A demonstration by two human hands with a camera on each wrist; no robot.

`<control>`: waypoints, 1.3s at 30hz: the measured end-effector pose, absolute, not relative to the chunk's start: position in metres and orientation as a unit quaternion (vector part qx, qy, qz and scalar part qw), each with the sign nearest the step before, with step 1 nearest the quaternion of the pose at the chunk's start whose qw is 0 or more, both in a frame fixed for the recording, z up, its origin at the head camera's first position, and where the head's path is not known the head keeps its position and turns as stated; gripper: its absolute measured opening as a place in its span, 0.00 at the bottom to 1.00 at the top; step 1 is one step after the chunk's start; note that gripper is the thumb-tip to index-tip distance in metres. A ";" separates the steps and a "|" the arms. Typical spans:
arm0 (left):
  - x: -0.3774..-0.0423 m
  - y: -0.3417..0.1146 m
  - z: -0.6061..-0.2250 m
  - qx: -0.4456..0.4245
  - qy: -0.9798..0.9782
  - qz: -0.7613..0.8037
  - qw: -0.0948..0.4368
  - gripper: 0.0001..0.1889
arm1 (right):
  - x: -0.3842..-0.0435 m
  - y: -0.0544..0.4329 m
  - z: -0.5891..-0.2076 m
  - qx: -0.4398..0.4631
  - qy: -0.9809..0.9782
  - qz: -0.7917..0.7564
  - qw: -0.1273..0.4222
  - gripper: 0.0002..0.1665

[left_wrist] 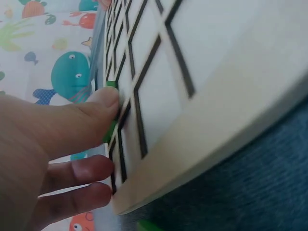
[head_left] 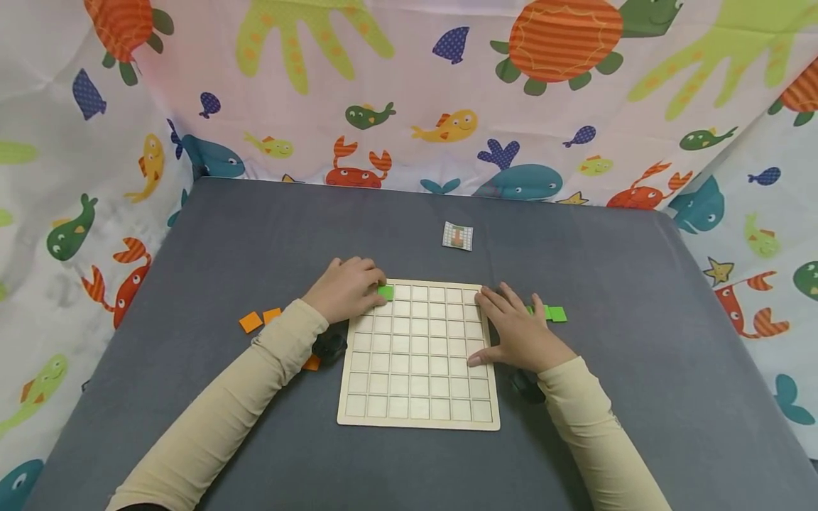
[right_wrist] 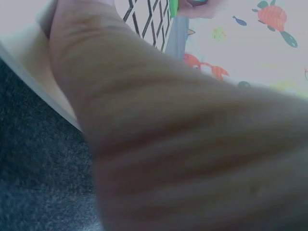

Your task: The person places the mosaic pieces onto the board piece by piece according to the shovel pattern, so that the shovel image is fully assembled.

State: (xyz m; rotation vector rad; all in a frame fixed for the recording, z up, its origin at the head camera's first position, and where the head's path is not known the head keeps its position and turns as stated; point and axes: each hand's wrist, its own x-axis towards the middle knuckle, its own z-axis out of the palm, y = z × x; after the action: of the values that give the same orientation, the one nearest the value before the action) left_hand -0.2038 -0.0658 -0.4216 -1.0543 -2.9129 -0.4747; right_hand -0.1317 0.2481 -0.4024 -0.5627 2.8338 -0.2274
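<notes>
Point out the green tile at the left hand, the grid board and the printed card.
Green tile (head_left: 386, 292), head view: its exposed upper face.
Grid board (head_left: 419, 366), head view: a bare cell near its centre.
Printed card (head_left: 457, 236), head view: its printed middle.

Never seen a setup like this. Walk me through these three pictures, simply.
There's no robot here, just a person's two bare hands. The wide picture comes from a camera worn on the head, looking forward and down. The two close-ups come from cameras on the wrists, one per hand.

On the grey-covered table lies a pale gridded board. Orange squares lie to its left, green squares to its right, and a small printed card beyond it.

The left hand holds one green square near the board's far-left corner. The right hand holds no square; it rests on the board's right edge.
</notes>
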 end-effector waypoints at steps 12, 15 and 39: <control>-0.207 -0.062 -0.421 -0.325 -0.931 -0.164 -0.017 0.14 | -0.131 0.248 -0.403 -0.186 0.972 -0.069 0.127 0.65; -0.208 -0.062 -0.422 -0.324 -0.931 -0.166 -0.018 0.13 | -0.131 0.247 -0.404 -0.183 0.972 -0.068 0.130 0.65; -0.204 -0.110 -0.419 -0.302 -0.929 -0.214 0.004 0.12 | -0.134 0.247 -0.404 -0.179 0.971 -0.070 0.142 0.66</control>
State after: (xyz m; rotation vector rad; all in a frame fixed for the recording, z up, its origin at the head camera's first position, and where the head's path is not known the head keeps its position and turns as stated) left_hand -0.2043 -0.1104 -0.4191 -0.9456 -2.9106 -0.6714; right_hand -0.1341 0.2470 -0.4040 -0.5167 2.8024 -0.2009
